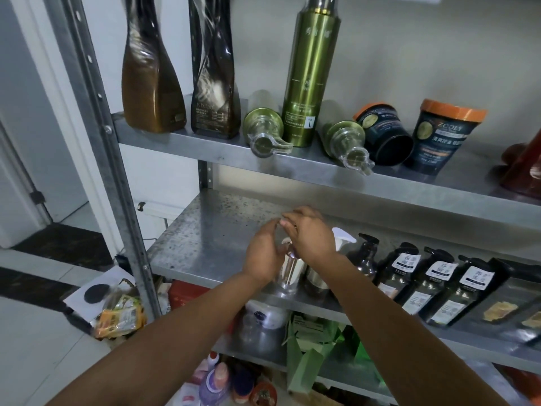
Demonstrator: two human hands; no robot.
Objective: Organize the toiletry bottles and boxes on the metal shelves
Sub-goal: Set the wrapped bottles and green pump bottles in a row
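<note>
Silver bottle (289, 271) stood at front edge of middle shelf (205, 238). Left hand (263, 253) curled round its side; right hand (310, 238) curled over its top. Risk: smooth bottle, so near edge, could slip off if grip loosened; right forearm (380, 323) could knock labelled dark bottles (433, 282), three counted. Upper shelf (205, 145): two lying green bottles (263, 133), one upright green bottle (307, 83), two orange-lidded tubs (448, 133).

At the left end of the top shelf (424, 187) stand an amber-brown bottle (152, 83) and a dark brown bottle (213, 83) with a pale swirl. The tall bottle (307, 83) is metallic green. The upright tub (448, 136) is dark blue with an orange lid. The middle shelf (210, 230) is grey, speckled with dark spots. At its front edge a silver bottle (289, 271) stands near black bottles (392, 279) with white labels.
</note>
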